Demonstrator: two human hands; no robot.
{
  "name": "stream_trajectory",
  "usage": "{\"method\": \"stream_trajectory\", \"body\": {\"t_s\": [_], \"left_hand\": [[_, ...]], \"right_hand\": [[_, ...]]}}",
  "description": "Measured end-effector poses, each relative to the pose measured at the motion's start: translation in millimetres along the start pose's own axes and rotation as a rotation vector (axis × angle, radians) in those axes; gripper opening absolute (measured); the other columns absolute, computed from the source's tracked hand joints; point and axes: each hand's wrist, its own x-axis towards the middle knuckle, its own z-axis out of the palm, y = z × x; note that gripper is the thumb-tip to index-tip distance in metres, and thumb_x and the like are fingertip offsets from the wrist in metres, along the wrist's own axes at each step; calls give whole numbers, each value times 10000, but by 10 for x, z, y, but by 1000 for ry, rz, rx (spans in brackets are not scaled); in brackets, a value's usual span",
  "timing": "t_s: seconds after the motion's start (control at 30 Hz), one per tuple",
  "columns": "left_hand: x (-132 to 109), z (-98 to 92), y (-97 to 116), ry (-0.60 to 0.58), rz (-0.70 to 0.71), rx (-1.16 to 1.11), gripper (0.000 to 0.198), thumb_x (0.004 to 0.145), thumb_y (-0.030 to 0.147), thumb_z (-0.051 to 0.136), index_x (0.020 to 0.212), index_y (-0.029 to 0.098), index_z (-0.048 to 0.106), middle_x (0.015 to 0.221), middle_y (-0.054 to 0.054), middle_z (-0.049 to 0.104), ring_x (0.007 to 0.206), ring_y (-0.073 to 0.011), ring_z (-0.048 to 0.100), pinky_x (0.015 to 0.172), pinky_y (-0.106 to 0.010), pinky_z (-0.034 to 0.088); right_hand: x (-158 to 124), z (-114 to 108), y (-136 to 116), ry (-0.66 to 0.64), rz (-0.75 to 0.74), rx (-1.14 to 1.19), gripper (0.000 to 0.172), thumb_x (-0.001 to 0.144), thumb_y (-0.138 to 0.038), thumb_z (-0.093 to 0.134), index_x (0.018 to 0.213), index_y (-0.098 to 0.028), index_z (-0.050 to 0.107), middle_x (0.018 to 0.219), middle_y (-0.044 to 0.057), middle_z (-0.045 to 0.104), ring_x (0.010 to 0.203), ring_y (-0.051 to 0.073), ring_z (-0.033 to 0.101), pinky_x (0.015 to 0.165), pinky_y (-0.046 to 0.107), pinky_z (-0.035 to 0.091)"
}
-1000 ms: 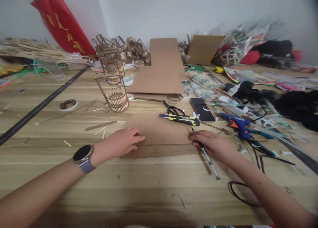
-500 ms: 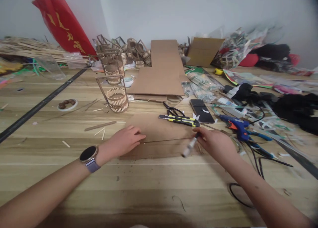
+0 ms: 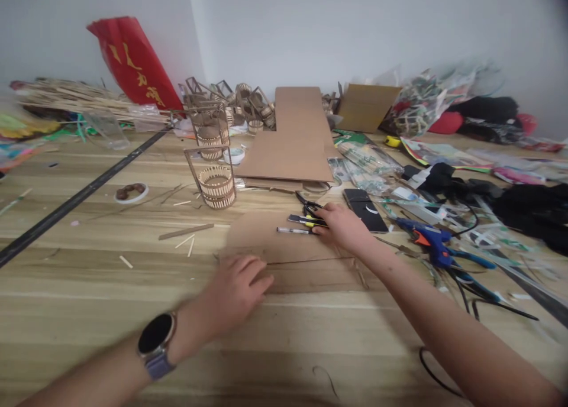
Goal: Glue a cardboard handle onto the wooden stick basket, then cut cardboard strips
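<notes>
A flat brown cardboard sheet (image 3: 284,247) with a cut line across it lies on the wooden table (image 3: 89,277). My left hand (image 3: 235,291), a watch on its wrist, rests flat on the sheet's near left corner with fingers stretched out. My right hand (image 3: 339,225) reaches over the sheet's far edge with fingers curled. Its fingertips pinch the end of a pen (image 3: 293,231) that lies across the cardboard. They also touch the yellow and black utility knife (image 3: 304,220) beside it. Black scissors (image 3: 309,205) lie just behind the knife.
A bamboo-strip cup in a wire frame (image 3: 215,185) stands left of the sheet. Behind are a larger cardboard piece (image 3: 293,141), a dark phone (image 3: 362,201), a blue glue gun (image 3: 428,236) with cables at right, a black bar (image 3: 80,197) at left and wood slivers (image 3: 186,232).
My right hand carried the pen from the sheet's right edge up and left to the utility knife. My left hand slid nearer along the sheet. The view shifted slightly.
</notes>
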Motion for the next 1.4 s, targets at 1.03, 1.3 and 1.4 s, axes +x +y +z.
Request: {"method": "stream_trajectory", "body": {"t_s": [1.03,1.3,1.4], "left_hand": [[202,2,218,308,-10,-46,215,972,181,447,1062,135,637,940,-79,690,830,-220,624,702,-359,532],[126,128,160,339,-1,-149,263,993,184,405,1020,135,662,888,-67,688,801,-192,612,697,-330,523],[120,141,158,328,4,-174,259,993,189,409,1022,138,662,895,-67,688,801,-191,612,700,-333,523]], "right_hand": [[-951,216,-327,-120,616,2301,487,777,-391,754,1208,-309,542,755,-35,674,462,84,537,416,219,519],[-1017,242,-465,-328,475,2345,452,755,-373,731,1142,-293,513,630,-98,558,371,30,359,339,137,312],[-1023,242,-468,-326,471,2334,450,749,-334,710,1142,-294,493,647,-98,558,379,30,359,349,140,302]]}}
